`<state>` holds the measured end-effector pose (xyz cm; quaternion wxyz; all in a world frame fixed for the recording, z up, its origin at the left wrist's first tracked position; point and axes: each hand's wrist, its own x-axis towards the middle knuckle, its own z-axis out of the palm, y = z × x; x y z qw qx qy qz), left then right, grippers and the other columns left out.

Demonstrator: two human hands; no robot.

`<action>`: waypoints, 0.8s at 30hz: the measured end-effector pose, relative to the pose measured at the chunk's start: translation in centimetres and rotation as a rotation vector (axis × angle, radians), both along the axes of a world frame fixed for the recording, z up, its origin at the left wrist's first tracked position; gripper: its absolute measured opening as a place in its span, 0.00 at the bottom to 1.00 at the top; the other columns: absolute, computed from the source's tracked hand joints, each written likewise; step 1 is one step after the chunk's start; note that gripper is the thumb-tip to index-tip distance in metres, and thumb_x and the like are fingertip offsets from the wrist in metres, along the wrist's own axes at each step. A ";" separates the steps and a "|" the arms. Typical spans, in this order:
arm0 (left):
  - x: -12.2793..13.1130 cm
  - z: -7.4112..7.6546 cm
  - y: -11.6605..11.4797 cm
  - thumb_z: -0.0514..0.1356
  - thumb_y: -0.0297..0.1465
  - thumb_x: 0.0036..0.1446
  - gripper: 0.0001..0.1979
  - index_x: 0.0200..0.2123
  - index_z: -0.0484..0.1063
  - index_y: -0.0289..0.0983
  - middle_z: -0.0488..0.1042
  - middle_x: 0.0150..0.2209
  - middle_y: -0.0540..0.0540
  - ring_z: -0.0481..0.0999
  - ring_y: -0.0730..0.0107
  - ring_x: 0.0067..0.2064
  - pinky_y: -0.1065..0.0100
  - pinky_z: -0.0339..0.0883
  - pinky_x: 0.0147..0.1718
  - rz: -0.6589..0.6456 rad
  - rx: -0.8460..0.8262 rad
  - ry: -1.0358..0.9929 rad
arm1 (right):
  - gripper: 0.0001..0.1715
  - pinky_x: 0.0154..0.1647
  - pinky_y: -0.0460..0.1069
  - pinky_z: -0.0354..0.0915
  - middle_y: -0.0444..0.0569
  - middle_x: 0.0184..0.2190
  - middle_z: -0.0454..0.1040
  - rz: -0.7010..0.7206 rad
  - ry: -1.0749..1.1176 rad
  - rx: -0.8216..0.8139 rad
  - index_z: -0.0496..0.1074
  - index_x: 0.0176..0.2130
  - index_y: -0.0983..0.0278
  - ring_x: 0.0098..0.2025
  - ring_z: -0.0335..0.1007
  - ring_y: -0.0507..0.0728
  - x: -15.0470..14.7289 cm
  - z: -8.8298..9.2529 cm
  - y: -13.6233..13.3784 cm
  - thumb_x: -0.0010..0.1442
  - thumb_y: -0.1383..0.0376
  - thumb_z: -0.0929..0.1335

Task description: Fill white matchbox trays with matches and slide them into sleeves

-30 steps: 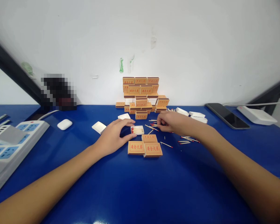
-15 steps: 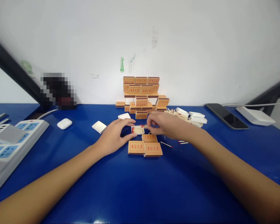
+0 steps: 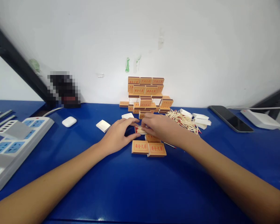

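Between the thumb and fingers of my left hand (image 3: 118,134) is the left end of a small white matchbox tray (image 3: 140,133) lying on the table. Red-headed matches (image 3: 139,128) lie lengthwise in this tray. My right hand (image 3: 157,126) is over the tray's right end, its fingers closed at the matches and partly hiding them. Just in front, orange matchbox sleeves with red print lie flat: a left one (image 3: 140,147), a right one (image 3: 157,150) and one behind (image 3: 152,138), partly under my right hand. A loose match (image 3: 170,145) lies beside them.
Stacked matchboxes (image 3: 145,90) stand against the wall. Right of them are a heap of matches (image 3: 183,120) and white trays (image 3: 202,119). More trays (image 3: 103,125), an earbud case (image 3: 69,121) and a power strip (image 3: 23,140) are left. A phone (image 3: 231,119) lies right.
My right hand has moved left and down with matches, its fingertips now at the matches in the tray. My left hand still holds the tray. The view has shifted slightly.
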<state>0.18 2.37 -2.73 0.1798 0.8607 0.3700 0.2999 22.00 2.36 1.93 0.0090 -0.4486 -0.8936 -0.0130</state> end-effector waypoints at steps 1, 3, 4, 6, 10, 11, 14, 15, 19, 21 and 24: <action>0.0 0.0 0.0 0.69 0.36 0.63 0.22 0.58 0.70 0.44 0.82 0.52 0.44 0.82 0.54 0.55 0.51 0.74 0.56 0.005 -0.005 0.001 | 0.14 0.33 0.50 0.59 0.55 0.43 0.77 0.018 0.026 0.001 0.76 0.41 0.67 0.37 0.73 0.56 0.3 -0.1 0.1 0.74 0.65 0.63; 0.0 0.0 0.0 0.70 0.36 0.63 0.22 0.58 0.70 0.44 0.82 0.53 0.44 0.81 0.54 0.55 0.50 0.74 0.56 0.018 -0.015 0.001 | 0.13 0.35 0.50 0.60 0.54 0.42 0.76 0.034 0.085 0.000 0.77 0.41 0.66 0.38 0.72 0.56 0.7 -0.4 0.1 0.74 0.66 0.64; -0.1 0.0 0.0 0.70 0.37 0.63 0.23 0.58 0.70 0.44 0.81 0.53 0.44 0.81 0.54 0.55 0.50 0.73 0.56 0.022 -0.017 0.002 | 0.12 0.36 0.50 0.61 0.53 0.42 0.76 0.034 0.115 0.000 0.77 0.41 0.66 0.38 0.72 0.56 0.8 -0.5 0.0 0.73 0.66 0.65; -0.1 -0.1 0.0 0.69 0.37 0.63 0.23 0.58 0.69 0.43 0.81 0.54 0.44 0.81 0.54 0.55 0.50 0.73 0.57 0.021 -0.014 0.004 | 0.10 0.37 0.50 0.61 0.52 0.42 0.76 0.034 0.171 0.005 0.77 0.41 0.66 0.39 0.72 0.56 0.8 -0.8 -0.1 0.73 0.65 0.66; 0.0 -0.2 0.1 0.69 0.36 0.64 0.22 0.58 0.69 0.43 0.81 0.53 0.44 0.81 0.55 0.55 0.51 0.74 0.56 0.006 -0.002 -0.007 | 0.10 0.38 0.50 0.62 0.51 0.41 0.75 0.047 0.225 0.020 0.78 0.42 0.65 0.38 0.72 0.56 0.8 -1.2 -0.2 0.72 0.63 0.68; 0.0 -0.2 0.1 0.69 0.36 0.64 0.22 0.58 0.69 0.43 0.81 0.54 0.44 0.81 0.55 0.55 0.51 0.74 0.56 0.008 0.001 -0.010 | 0.10 0.38 0.50 0.62 0.51 0.41 0.75 0.053 0.236 0.024 0.79 0.42 0.65 0.38 0.71 0.56 0.8 -1.2 -0.2 0.72 0.63 0.68; 0.0 -0.3 0.1 0.69 0.37 0.64 0.23 0.59 0.69 0.43 0.81 0.54 0.44 0.81 0.55 0.55 0.51 0.73 0.57 0.016 0.002 -0.006 | 0.10 0.40 0.50 0.62 0.51 0.40 0.75 0.061 0.278 0.028 0.78 0.41 0.65 0.38 0.71 0.56 1.3 -1.2 -0.2 0.72 0.64 0.67; 0.0 -0.3 0.1 0.69 0.37 0.63 0.23 0.59 0.69 0.43 0.81 0.54 0.44 0.81 0.55 0.55 0.51 0.73 0.57 0.018 0.000 -0.003 | 0.10 0.40 0.50 0.62 0.51 0.40 0.74 0.063 0.289 0.024 0.78 0.41 0.65 0.39 0.71 0.56 1.4 -1.1 -0.2 0.72 0.65 0.67; 0.0 -0.2 0.1 0.70 0.36 0.63 0.23 0.58 0.69 0.43 0.82 0.54 0.44 0.81 0.56 0.56 0.52 0.72 0.58 0.015 0.001 -0.004 | 0.08 0.41 0.50 0.63 0.51 0.39 0.74 0.077 0.306 -0.013 0.77 0.39 0.64 0.39 0.71 0.56 1.8 -1.0 -0.2 0.70 0.69 0.67; 0.0 -0.1 0.0 0.70 0.36 0.63 0.23 0.58 0.69 0.43 0.81 0.54 0.45 0.81 0.57 0.56 0.52 0.72 0.58 0.017 -0.002 -0.002 | 0.07 0.40 0.50 0.63 0.50 0.39 0.74 0.089 0.312 -0.017 0.76 0.38 0.64 0.39 0.71 0.56 1.9 -1.1 -0.1 0.69 0.69 0.67; 0.0 -0.1 0.0 0.70 0.37 0.63 0.23 0.58 0.70 0.44 0.82 0.54 0.45 0.81 0.57 0.56 0.52 0.72 0.58 0.023 -0.006 0.000 | 0.07 0.41 0.50 0.63 0.50 0.39 0.74 0.112 0.336 -0.005 0.75 0.38 0.64 0.38 0.71 0.56 2.0 -1.3 -0.1 0.68 0.70 0.67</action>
